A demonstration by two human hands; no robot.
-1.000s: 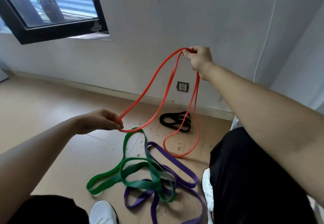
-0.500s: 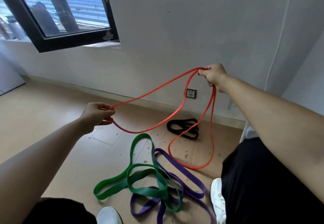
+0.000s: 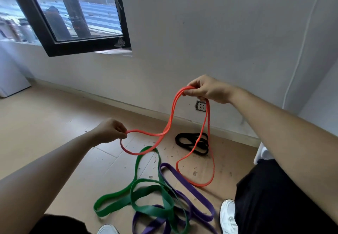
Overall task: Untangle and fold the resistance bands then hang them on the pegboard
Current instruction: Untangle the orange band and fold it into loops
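Wall (image 3: 210, 32) fills the far side, with a dark-framed window (image 3: 73, 14) at far left and a socket (image 3: 200, 105) low down. Floor (image 3: 45, 124) below is tan, littered with small scraps. Green band (image 3: 146, 193) and purple band (image 3: 186, 184) lie tangled together near the person's white shoes (image 3: 228, 215). Black band (image 3: 190, 142) lies bunched by the skirting, apart from them. Red band (image 3: 170, 122) is held in the air between both hands, its lower loop hanging to the floor just right of the purple one. Right hand (image 3: 208, 91) is raised, fingers closed round gathered red strands. Left hand (image 3: 109, 131), lower and nearer, pinches another bend of the red band between thumb and fingers.
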